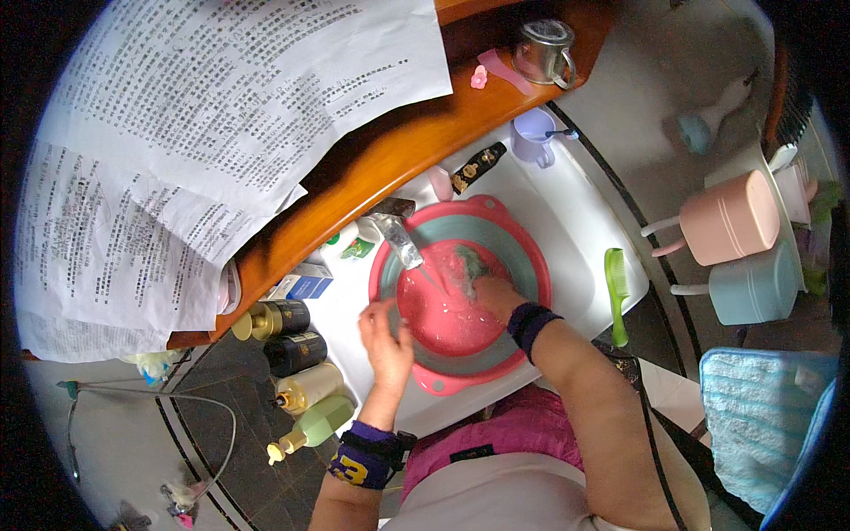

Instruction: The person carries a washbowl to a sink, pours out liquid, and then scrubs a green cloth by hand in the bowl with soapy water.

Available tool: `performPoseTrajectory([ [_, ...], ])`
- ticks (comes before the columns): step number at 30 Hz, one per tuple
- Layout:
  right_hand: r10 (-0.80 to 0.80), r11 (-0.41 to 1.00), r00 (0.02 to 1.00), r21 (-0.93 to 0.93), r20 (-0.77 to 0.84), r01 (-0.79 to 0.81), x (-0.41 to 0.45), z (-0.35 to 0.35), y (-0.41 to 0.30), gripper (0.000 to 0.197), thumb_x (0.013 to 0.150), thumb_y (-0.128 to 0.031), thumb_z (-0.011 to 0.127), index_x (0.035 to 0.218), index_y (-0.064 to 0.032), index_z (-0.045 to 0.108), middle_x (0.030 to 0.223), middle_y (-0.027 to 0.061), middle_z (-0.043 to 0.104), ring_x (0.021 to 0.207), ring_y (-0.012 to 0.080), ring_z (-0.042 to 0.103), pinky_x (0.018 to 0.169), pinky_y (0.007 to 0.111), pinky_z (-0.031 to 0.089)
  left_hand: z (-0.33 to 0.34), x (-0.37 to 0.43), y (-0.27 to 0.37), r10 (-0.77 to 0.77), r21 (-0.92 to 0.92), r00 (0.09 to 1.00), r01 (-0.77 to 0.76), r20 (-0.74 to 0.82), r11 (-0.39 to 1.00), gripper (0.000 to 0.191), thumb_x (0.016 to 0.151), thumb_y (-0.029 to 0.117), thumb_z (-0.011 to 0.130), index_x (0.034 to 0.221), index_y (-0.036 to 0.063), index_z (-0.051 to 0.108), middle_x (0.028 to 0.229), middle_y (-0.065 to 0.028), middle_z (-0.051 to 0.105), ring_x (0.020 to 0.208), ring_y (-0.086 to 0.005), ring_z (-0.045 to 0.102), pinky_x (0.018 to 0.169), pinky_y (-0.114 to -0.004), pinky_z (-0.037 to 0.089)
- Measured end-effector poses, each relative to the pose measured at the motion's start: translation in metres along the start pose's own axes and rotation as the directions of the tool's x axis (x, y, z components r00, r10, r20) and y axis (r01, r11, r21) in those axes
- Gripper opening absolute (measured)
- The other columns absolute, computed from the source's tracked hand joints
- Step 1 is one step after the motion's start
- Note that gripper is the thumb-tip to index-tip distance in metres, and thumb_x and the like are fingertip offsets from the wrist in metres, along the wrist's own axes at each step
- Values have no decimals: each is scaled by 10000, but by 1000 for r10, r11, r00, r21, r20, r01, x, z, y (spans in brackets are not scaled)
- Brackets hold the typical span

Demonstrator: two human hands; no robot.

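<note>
A red and grey collapsible basin (430, 383) stands in a white washbasin (584, 219). Water runs into it from a clear-ended faucet (400, 242). Inside the basin, my right hand (497, 297) is at a wet grey-green cloth (470, 262), its fingers bent against the cloth and partly hidden. My left hand (385, 348) is at the basin's left rim with its fingers apart and nothing in them; whether it touches the rim is unclear.
Several pump bottles (299, 352) line the left side. A green comb (617, 295) lies on the right edge. A purple cup (533, 136) and a black tube (479, 167) are behind the basin. Printed sheets (219, 133) cover part of a wooden shelf (398, 159). A blue towel (757, 425) hangs right.
</note>
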State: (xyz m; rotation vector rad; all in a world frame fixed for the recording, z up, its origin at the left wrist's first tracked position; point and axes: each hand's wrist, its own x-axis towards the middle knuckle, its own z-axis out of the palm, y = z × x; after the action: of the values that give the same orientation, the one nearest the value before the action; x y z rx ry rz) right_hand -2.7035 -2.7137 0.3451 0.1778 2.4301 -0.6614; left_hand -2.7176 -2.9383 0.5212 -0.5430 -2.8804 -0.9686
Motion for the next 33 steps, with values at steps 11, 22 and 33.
performPoseTrajectory([
  [11, -45, 998, 935, 31, -352, 60, -19, 11, 19, 327, 770, -303, 601, 965, -40, 602, 898, 201, 628, 846, 366, 602, 747, 440, 475, 144, -7, -32, -315, -359, 731, 604, 606, 711, 294, 842, 171, 511, 1108, 45, 502, 926, -98, 608, 855, -212, 584, 769, -317, 455],
  [22, 145, 700, 831, 650, -537, 297, -125, -48, -117, 336, 834, -386, 532, 868, -56, 585, 795, 208, 599, 743, 381, 590, 625, 429, 450, 139, 16, -28, 198, -332, 490, 786, 849, -522, 454, 905, 428, 368, 1195, 100, 488, 1042, -109, 581, 905, -277, 562, 820, -422, 453],
  [33, 245, 800, 759, 568, -604, 193, -90, -36, -104, 371, 894, -367, 392, 764, -88, 599, 676, 188, 596, 616, 392, 575, 590, 492, 445, 116, 13, 0, -276, -552, 501, 820, 820, -151, 283, 935, 301, 390, 954, 81, 567, 940, -89, 593, 867, -213, 578, 708, -368, 495],
])
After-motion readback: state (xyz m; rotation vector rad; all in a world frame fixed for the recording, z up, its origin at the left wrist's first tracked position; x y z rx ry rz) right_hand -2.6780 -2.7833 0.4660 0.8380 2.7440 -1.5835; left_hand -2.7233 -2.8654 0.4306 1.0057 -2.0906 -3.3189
